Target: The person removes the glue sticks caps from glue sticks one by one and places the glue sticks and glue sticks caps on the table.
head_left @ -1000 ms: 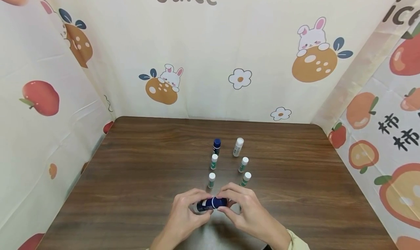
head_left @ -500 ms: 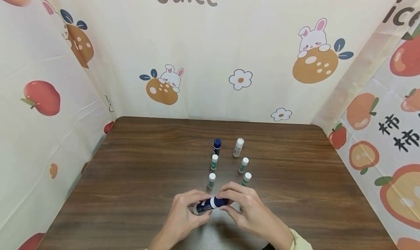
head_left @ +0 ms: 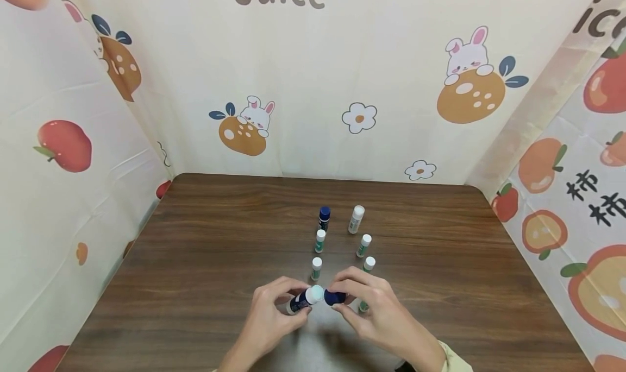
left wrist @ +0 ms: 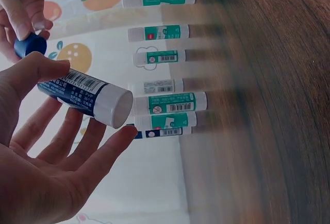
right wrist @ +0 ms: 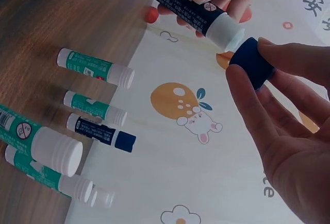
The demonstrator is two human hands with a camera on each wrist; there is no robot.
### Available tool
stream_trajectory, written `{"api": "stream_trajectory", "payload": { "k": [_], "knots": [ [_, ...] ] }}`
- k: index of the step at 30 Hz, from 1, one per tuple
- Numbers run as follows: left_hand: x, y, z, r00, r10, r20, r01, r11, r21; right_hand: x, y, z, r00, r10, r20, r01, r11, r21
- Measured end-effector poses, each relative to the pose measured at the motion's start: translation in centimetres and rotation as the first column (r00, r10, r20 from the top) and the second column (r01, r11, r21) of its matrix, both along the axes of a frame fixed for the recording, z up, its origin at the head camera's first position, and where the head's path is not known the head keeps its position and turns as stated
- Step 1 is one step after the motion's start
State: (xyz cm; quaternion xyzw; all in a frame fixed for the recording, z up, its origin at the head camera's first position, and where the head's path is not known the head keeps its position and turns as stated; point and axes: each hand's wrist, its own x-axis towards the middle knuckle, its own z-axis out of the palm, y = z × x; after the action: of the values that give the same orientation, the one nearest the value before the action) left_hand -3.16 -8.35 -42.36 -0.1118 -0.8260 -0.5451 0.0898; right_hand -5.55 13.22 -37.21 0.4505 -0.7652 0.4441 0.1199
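My left hand [head_left: 271, 312] grips a navy-labelled glue stick [head_left: 299, 302] by its body, tilted up to the right. Its cap is off, and a pale bluish-white glue end [right wrist: 234, 36] shows above the white collar. Between thumb and fingers, my right hand [head_left: 374, 302] pinches the dark blue cap [right wrist: 251, 63], held just beside that glue end. In the left wrist view, the translucent base [left wrist: 114, 105] of the glue stick faces the camera, with the thumb across the label. A green-labelled glue stick [head_left: 363, 307] is partly hidden behind the right hand.
Beyond my hands, more glue sticks stand upright on the wooden table [head_left: 220, 241] in two rows. Green-labelled ones with white caps [head_left: 316, 269] are nearer; a navy one [head_left: 324, 217] and a white one [head_left: 356, 220] stand farthest. Printed curtains [head_left: 313, 79] enclose the back and sides.
The cap has come off the glue stick. My right hand has shifted slightly right with it, while my left hand has drawn slightly left and the glue end has come into view.
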Motion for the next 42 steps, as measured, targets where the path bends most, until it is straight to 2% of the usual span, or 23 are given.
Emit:
{"api": "stream_trajectory", "payload": {
  "k": [9,16,17,23,25,28,35,39,42],
  "knots": [
    [-0.5,-0.7,-0.2,0.999,0.051,-0.003,-0.05,0.994,0.101,0.3,0.9,-0.1,1.0,-0.026,-0.014,0.026,0.999,0.028],
    [-1.0,-1.5,-0.1,0.994,0.095,0.058,-0.104,0.98,0.172,0.5,1.6,-0.2,0.999,-0.032,-0.009,0.032,0.999,0.032],
    [-1.0,-1.5,0.3,0.992,0.107,0.062,-0.116,0.978,0.175,0.6,1.7,-0.1,0.999,-0.042,0.009,0.042,0.998,0.042],
    [-0.8,-1.3,3.0,0.982,0.163,0.097,-0.178,0.966,0.185,0.9,2.3,-0.4,0.997,-0.079,-0.004,0.079,0.995,0.058],
    [-1.0,-1.5,3.0,0.977,0.175,0.119,-0.196,0.962,0.19,1.0,2.6,-0.6,0.997,-0.081,-0.018,0.082,0.995,0.056],
    [-1.5,-1.7,2.6,0.972,0.191,0.136,-0.215,0.956,0.197,1.2,3.1,-0.9,0.996,-0.09,0.0,0.09,0.993,0.07],
    [-3.2,-3.0,-0.3,0.966,0.217,0.142,-0.245,0.944,0.221,1.6,4.5,-1.5,0.993,-0.11,0.039,0.106,0.991,0.082],
    [-4.1,-3.6,-0.8,0.964,0.236,0.121,-0.257,0.945,0.202,1.8,5.2,-1.5,0.986,-0.148,0.078,0.14,0.986,0.094],
    [-4.9,-3.9,-0.7,0.962,0.25,0.112,-0.267,0.947,0.177,2.0,5.8,-1.4,0.975,-0.189,0.118,0.174,0.977,0.125]
  ]
}}
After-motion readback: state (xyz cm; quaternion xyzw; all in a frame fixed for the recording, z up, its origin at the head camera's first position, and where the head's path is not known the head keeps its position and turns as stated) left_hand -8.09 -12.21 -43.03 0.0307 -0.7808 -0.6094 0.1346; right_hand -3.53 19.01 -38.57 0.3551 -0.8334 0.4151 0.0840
